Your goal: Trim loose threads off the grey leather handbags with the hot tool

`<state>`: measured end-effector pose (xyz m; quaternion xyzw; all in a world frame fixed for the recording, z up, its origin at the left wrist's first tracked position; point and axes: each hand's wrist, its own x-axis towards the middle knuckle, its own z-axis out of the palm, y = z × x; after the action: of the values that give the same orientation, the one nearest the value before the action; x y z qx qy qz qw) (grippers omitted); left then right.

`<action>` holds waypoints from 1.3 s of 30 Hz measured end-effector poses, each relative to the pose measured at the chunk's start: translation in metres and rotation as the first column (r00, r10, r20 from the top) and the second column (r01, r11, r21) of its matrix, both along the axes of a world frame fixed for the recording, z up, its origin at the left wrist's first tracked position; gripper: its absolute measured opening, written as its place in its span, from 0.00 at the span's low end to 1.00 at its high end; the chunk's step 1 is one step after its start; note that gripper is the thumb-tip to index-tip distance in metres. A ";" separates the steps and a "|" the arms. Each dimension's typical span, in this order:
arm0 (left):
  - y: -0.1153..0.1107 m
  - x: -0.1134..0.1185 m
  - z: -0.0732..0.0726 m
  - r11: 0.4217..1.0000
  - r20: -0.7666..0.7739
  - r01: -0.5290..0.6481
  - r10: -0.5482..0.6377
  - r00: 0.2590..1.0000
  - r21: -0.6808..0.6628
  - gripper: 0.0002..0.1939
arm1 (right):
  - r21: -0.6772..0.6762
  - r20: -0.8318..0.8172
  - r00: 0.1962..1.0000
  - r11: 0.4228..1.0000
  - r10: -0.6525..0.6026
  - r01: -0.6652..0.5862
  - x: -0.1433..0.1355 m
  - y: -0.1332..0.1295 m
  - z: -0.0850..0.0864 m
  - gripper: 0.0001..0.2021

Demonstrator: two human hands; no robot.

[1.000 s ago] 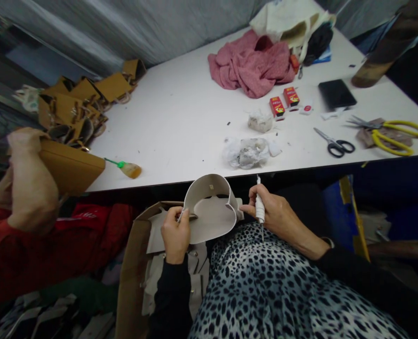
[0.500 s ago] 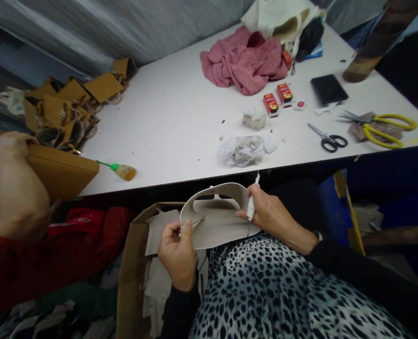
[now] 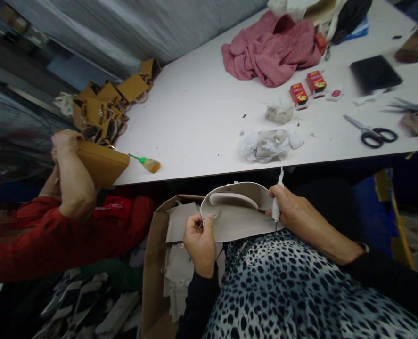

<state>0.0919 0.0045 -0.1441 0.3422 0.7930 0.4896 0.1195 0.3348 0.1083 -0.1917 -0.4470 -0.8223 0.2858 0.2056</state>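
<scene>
A pale grey-beige bag piece, curved open at its top, rests over the lap between both hands. My left hand pinches its left edge between thumb and fingers. My right hand is wrapped round a white pen-like tool with a thin dark tip pointing down, and it also touches the bag's right edge. A cardboard box holding several similar pale pieces stands below my left hand.
On the white table lie a crumpled plastic bag, black-handled scissors, red boxes, a pink cloth and a glue bottle. At left, a person in red sleeves holds a tan bag.
The view has swung left, so most things appear further right. The bag's opening looks narrower, and its inner flap shows differently. Both hands keep their holds.
</scene>
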 end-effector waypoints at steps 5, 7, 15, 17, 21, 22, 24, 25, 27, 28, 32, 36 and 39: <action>0.000 -0.010 0.006 0.991 -0.144 0.038 -0.056 0.988 -0.125 0.14 | -0.032 -0.097 0.992 0.997 -0.078 0.075 0.004 0.005 0.002 0.09; -0.001 -0.019 0.009 0.980 -0.232 0.066 -0.110 0.967 -0.189 0.15 | -0.050 -0.157 0.980 0.992 -0.118 0.112 0.004 0.007 0.004 0.09; -0.008 -0.048 0.012 0.947 -0.129 0.172 -0.212 0.969 -0.271 0.17 | -0.213 -0.341 0.903 0.957 -0.262 0.197 0.000 0.006 0.010 0.12; -0.010 -0.045 0.014 0.965 0.002 0.155 -0.158 0.987 -0.214 0.16 | -0.216 -0.370 0.894 0.959 -0.253 0.182 -0.001 0.004 0.017 0.13; -0.011 -0.031 0.027 0.993 0.371 0.088 -0.053 0.927 -0.078 0.19 | -0.161 -0.411 0.891 0.977 -0.193 0.137 -0.002 0.008 0.037 0.14; -0.011 -0.027 0.030 0.996 0.459 0.075 -0.041 0.887 -0.055 0.20 | -0.140 -0.407 0.897 0.982 -0.174 0.127 -0.004 0.011 0.041 0.15; -0.014 -0.019 0.032 0.996 0.607 0.082 -0.039 0.794 -0.043 0.22 | -0.111 -0.393 0.911 0.990 -0.122 0.084 -0.010 0.020 0.046 0.14; -0.016 -0.015 0.031 0.994 0.661 0.098 -0.038 0.749 -0.055 0.22 | -0.105 -0.393 0.915 0.993 -0.090 0.053 -0.014 0.025 0.046 0.14; -0.023 -0.010 0.026 0.985 0.727 0.141 -0.022 0.687 -0.104 0.21 | -0.100 -0.404 0.914 0.995 -0.031 -0.010 -0.023 0.035 0.043 0.13; -0.027 -0.009 0.024 0.979 0.739 0.154 -0.007 0.674 -0.131 0.21 | -0.096 -0.412 0.911 0.995 -0.009 -0.033 -0.028 0.039 0.041 0.13; -0.040 -0.011 0.022 0.971 0.745 0.169 0.014 0.667 -0.170 0.21 | -0.063 -0.406 0.913 0.996 0.028 -0.059 -0.040 0.051 0.036 0.11; -0.044 -0.018 0.029 0.945 0.784 0.275 -0.033 0.620 -0.178 0.18 | -0.014 -0.377 0.925 0.998 0.048 -0.058 -0.045 0.057 0.041 0.10; -0.044 -0.023 0.032 0.895 0.794 0.397 -0.085 0.602 -0.205 0.17 | 0.009 -0.376 0.923 0.997 0.080 -0.083 -0.048 0.060 0.043 0.08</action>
<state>0.0688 -0.0397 -0.1117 0.1790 0.6868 0.4121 0.5714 0.2870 0.1681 -0.1487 -0.3501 -0.7845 0.3773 0.3459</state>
